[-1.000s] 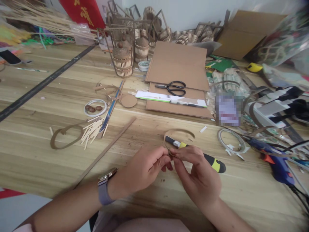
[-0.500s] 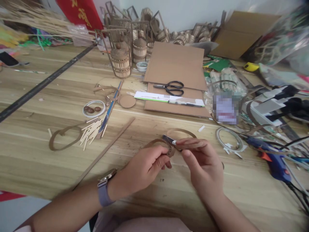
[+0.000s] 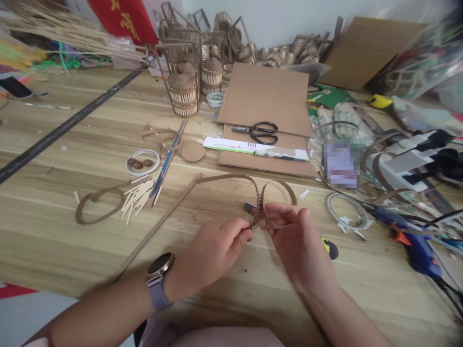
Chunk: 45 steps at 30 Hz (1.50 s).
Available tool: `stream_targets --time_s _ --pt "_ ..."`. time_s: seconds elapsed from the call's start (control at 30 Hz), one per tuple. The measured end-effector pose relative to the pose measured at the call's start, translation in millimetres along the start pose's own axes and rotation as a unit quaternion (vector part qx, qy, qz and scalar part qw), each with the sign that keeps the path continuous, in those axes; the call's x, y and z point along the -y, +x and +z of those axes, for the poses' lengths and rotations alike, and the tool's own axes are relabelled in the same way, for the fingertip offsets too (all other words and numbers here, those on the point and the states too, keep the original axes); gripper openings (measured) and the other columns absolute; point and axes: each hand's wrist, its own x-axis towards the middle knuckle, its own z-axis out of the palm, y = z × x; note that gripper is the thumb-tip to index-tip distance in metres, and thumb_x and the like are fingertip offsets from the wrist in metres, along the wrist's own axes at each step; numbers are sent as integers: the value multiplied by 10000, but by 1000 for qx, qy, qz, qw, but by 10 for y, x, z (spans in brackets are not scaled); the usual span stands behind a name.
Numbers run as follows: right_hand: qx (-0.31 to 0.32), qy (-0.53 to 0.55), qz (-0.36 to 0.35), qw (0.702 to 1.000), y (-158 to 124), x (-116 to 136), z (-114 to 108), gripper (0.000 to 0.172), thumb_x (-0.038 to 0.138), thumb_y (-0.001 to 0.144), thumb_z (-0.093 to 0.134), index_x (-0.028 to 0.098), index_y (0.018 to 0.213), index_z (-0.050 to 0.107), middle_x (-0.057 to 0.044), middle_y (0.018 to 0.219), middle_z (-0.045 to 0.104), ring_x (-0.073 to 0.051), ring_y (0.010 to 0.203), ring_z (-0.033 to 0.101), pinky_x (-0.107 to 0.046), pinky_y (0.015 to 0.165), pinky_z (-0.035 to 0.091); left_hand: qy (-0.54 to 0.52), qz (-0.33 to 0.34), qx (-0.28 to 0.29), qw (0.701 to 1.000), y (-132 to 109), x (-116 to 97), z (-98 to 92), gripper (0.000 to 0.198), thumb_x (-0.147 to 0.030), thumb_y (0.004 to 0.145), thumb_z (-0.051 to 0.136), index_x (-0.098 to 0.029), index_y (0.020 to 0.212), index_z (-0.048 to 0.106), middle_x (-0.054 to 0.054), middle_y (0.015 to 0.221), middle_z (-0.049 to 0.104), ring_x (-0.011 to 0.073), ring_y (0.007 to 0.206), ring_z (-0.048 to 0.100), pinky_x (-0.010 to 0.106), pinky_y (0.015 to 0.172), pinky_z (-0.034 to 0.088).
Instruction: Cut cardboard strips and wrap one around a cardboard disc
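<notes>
A narrow strip of brown corrugated cardboard [image 3: 231, 177] arches over the table and comes down between my hands, its ridged edge showing. My left hand [image 3: 220, 246] is closed, pinching the strip between thumb and fingers. My right hand [image 3: 298, 246] grips the same strip just beside it with its fingertips. Past the right fingers stands a curled loop of strip [image 3: 285, 185]; whether it is the same piece is hard to tell. A utility knife [image 3: 330, 247] lies under the right hand, its yellow and black end and blade tip showing, its middle hidden.
Left lie a long flat strip [image 3: 159, 226], thin wooden sticks [image 3: 137, 197] and a tape ring [image 3: 142, 163] around brown beads. Black-handled scissors [image 3: 262, 132] rest on cardboard sheets [image 3: 264, 96]. Right are another tape ring [image 3: 346, 210] and a blue glue gun [image 3: 415, 248]. Small bamboo baskets [image 3: 183, 94] stand behind.
The strip has sprung up into a wide arch beyond my left hand. My right hand has shifted left and down, fingertips now on the strip, uncovering the knife's yellow end.
</notes>
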Motion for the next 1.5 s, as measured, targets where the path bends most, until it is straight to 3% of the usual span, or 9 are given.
stream_targets --time_s 0.23,0.47,0.6,0.77,0.97,1.1,1.23,1.37,1.5 --pt "40 68 56 995 47 91 6 540 726 822 508 262 823 786 -63 897 789 -242 817 723 -373 668 578 14 -8 -15 1000 18 -13 -19 199 -232 1005 423 -188 899 586 6 736 656 158 673 609 253 619 419" --pt "32 95 149 984 56 53 -31 157 347 717 780 240 811 714 -35 902 787 -201 764 713 -364 731 573 48 -5 -33 998 16 2 2 258 -273 1020 389 -194 880 591 6 720 655 153 661 608 252 613 428" --pt "74 81 152 982 49 33 -50 225 290 721 812 260 864 640 4 911 770 -172 733 691 -359 748 562 85 32 -54 994 17 18 29 270 -260 1024 386 -184 874 598 19 721 669 164 656 611 267 609 426" --pt "62 108 202 971 42 20 -32 335 318 677 851 237 942 662 14 787 711 -133 646 638 -295 673 536 145 76 -75 984 8 30 58 306 -249 1030 373 -172 844 604 33 714 678 185 667 624 292 619 428" --pt "78 102 230 965 -2 61 33 342 337 613 887 211 860 687 26 691 621 -113 600 582 -263 611 509 139 57 -61 987 16 32 60 285 -237 1018 396 -182 819 593 28 724 688 178 671 629 290 630 425" --pt "95 32 170 980 -30 68 65 271 387 674 844 215 825 699 18 645 610 -130 601 580 -263 581 498 92 25 -44 994 17 30 40 248 -226 1005 424 -180 825 589 13 699 664 165 645 613 271 595 389" --pt "51 -124 -16 991 -55 65 53 151 346 758 780 230 730 688 -9 787 671 -152 739 642 -258 638 523 19 -21 -19 999 19 14 9 197 -226 995 441 -185 865 584 -15 688 633 142 620 582 246 572 363" --pt "50 -274 -200 939 -125 45 21 75 196 850 684 255 807 670 -12 894 699 -160 851 674 -280 750 540 -68 -81 16 994 30 -7 -25 235 -254 992 437 -193 797 552 -41 635 586 124 593 555 234 562 350" --pt "76 -350 -281 891 -184 22 6 156 116 880 627 270 908 633 -9 943 700 -152 878 674 -296 806 538 -137 -103 33 985 21 -3 -26 269 -287 999 424 -192 781 549 -47 646 594 115 628 575 227 608 376"
